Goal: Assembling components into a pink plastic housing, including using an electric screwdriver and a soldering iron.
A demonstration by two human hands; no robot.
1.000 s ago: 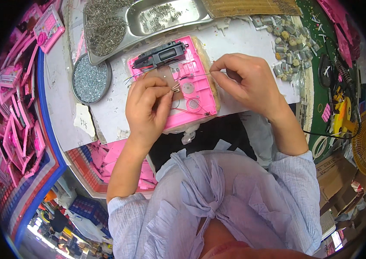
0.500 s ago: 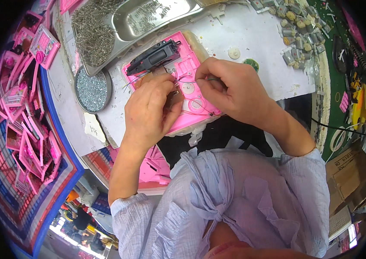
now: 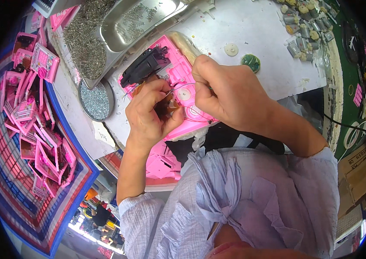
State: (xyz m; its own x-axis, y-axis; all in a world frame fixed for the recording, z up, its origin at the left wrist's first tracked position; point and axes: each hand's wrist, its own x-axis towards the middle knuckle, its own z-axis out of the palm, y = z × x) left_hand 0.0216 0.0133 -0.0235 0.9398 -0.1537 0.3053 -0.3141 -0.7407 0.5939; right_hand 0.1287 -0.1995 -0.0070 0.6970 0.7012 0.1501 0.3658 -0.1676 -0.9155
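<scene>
Where under left hand [image 3: 146, 114], pink casing [image 3: 190, 127] hidden.

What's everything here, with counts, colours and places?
Case: one, pink, centre
Housing: one, black, on the case
Metal tray: one, silver, upper left
Round dish: one, grey, below the tray
Metal pieces: many, silvery, in tray and dish
Small motors: many, grey and yellowish, upper right
Disc: one, white, right of the case
Other disc: one, green, near it
Casings: many, pink, far left
Cardboard box: one, brown, far right
Left hand: one, bare, over the case
Right hand: one, bare, over its right edge
Sleeves: two, lilac, bottom
</scene>
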